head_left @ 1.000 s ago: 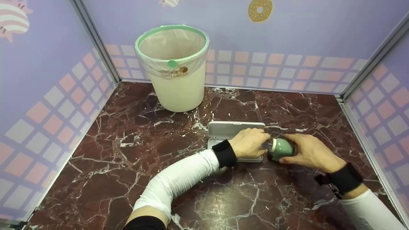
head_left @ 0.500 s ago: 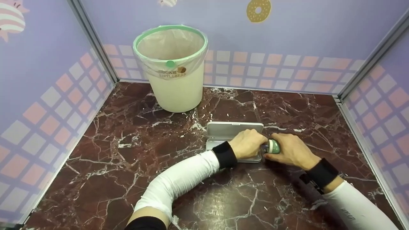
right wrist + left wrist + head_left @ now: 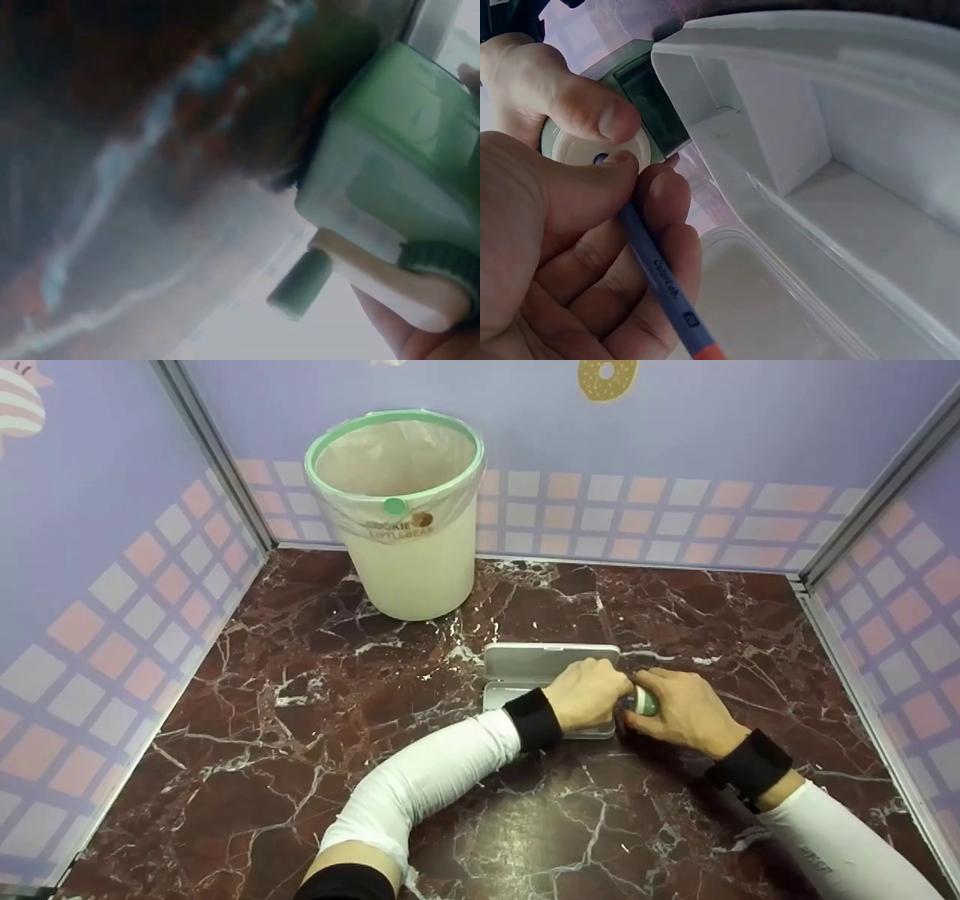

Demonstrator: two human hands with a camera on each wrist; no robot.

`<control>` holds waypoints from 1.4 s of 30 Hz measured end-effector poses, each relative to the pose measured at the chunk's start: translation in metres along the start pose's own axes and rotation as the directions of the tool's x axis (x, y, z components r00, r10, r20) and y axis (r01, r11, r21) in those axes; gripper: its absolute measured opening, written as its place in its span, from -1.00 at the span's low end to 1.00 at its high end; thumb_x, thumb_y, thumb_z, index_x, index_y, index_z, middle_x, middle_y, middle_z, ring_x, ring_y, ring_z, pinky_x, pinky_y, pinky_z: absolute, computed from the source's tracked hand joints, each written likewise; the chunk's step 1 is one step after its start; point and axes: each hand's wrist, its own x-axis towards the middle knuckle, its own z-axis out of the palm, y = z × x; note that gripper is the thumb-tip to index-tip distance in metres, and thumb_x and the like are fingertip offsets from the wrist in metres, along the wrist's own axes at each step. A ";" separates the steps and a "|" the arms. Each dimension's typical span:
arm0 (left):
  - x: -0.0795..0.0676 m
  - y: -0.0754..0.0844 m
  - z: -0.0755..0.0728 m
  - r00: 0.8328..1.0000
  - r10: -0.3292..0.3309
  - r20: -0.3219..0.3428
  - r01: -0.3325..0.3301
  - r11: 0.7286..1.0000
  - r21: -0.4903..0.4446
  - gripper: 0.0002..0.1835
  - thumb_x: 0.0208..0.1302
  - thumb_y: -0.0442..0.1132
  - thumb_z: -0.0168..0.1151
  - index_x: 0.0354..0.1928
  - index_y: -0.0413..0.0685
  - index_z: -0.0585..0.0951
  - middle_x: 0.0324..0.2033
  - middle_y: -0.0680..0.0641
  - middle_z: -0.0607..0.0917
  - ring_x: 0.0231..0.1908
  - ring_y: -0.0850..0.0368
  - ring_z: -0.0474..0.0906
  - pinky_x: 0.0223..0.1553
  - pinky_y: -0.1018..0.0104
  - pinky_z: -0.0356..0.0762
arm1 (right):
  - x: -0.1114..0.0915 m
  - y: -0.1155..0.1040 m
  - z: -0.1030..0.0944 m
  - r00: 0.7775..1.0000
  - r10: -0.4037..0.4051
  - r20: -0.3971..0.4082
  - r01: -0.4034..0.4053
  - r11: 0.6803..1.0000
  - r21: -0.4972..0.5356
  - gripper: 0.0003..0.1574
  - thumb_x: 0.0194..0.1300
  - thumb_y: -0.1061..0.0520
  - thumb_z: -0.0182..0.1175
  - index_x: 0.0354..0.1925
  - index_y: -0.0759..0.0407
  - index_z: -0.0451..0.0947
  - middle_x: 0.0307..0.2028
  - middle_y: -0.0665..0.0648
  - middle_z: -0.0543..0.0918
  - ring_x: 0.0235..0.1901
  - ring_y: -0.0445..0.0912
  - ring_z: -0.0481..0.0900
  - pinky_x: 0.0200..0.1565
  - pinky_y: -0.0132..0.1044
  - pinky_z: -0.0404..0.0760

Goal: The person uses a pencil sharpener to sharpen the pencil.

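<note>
My left hand [image 3: 589, 694] pinches a blue pencil [image 3: 656, 277] with a red end between thumb and fingers. The pencil's front end is at the hole in the cream face of a green crank pencil sharpener [image 3: 646, 703]; my fingertips hide that spot. Around the sharpener's body my right hand [image 3: 690, 712] grips, its thumb close to the left thumb in the left wrist view. The right wrist view shows the sharpener's cream crank arm [image 3: 390, 281] and dark green knob [image 3: 300, 285]. A pale pencil case [image 3: 551, 661] lies with its lid up, partly behind the left hand.
A cream bin [image 3: 420, 577] with a green rim and a clear liner stands at the back left. Small white bits lie on the dark red marble-patterned table [image 3: 300, 780]. Patterned panels [image 3: 675, 450] enclose the back and both sides.
My right hand has brought the sharpener left, up to the pencil, and its fingers have wrapped further around it. My left hand has stayed nearly in place.
</note>
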 end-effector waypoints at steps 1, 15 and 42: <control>0.000 0.000 0.000 1.000 0.007 0.003 -0.007 1.000 0.009 -0.89 0.35 -0.22 0.49 -0.14 0.15 0.86 -0.27 -0.01 0.91 -0.29 -0.02 0.87 -0.27 0.10 0.87 | -0.001 0.000 0.001 1.000 -0.002 -0.010 0.002 1.000 -0.001 -0.50 0.09 -0.11 0.63 -0.22 0.12 0.60 -0.44 0.05 0.67 -0.53 -0.07 0.57 -0.45 -0.07 0.65; 0.003 -0.001 0.002 0.999 0.029 0.035 -0.031 0.997 0.065 -0.95 0.29 -0.27 0.41 -0.24 0.03 0.78 -0.27 -0.09 0.89 -0.29 -0.06 0.89 -0.28 0.08 0.88 | 0.001 0.002 0.005 0.999 0.008 -0.036 -0.008 1.000 0.007 -0.54 0.04 -0.11 0.59 -0.28 0.11 0.60 -0.49 0.04 0.61 -0.57 -0.10 0.50 -0.49 -0.11 0.61; -0.005 0.005 0.004 0.986 0.160 -0.046 -0.133 0.924 0.359 -0.78 0.51 -0.24 0.29 -0.26 0.20 0.86 -0.34 0.09 0.91 -0.39 0.13 0.86 -0.38 0.25 0.84 | 0.003 0.000 0.002 0.999 0.045 -0.013 -0.045 0.999 0.021 -0.51 0.05 -0.08 0.60 -0.13 0.14 0.72 -0.37 0.07 0.79 -0.48 -0.05 0.69 -0.38 -0.08 0.72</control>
